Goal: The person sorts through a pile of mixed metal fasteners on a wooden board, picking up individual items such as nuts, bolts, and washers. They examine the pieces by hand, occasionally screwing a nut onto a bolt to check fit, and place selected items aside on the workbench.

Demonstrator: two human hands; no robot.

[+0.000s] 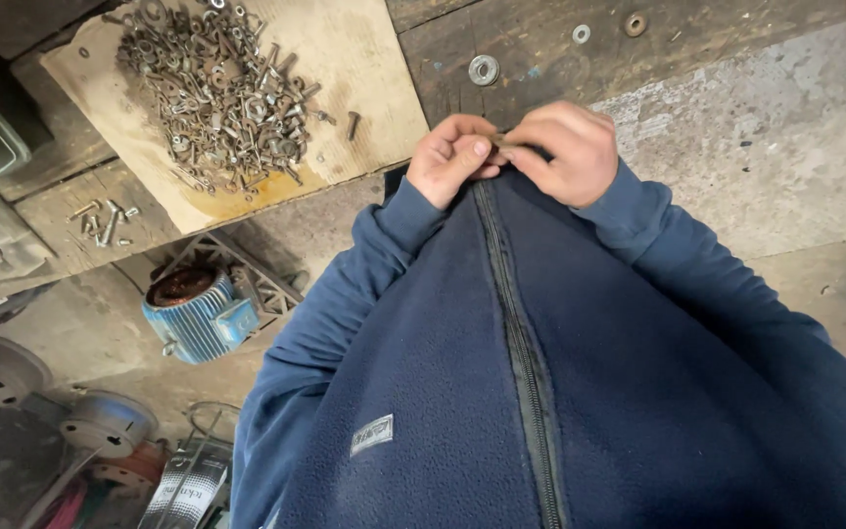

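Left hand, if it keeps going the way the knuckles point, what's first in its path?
Likely the right hand: the left hand already touches it around a small rusty bolt. Depth is unclear.

label (372, 434) | grey rectangle (tilted) | blue fleece jacket (638, 392) chest

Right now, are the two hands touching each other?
Touching. The head view shows the left hand and right hand pressed together, fingertips meeting around a small bolt.
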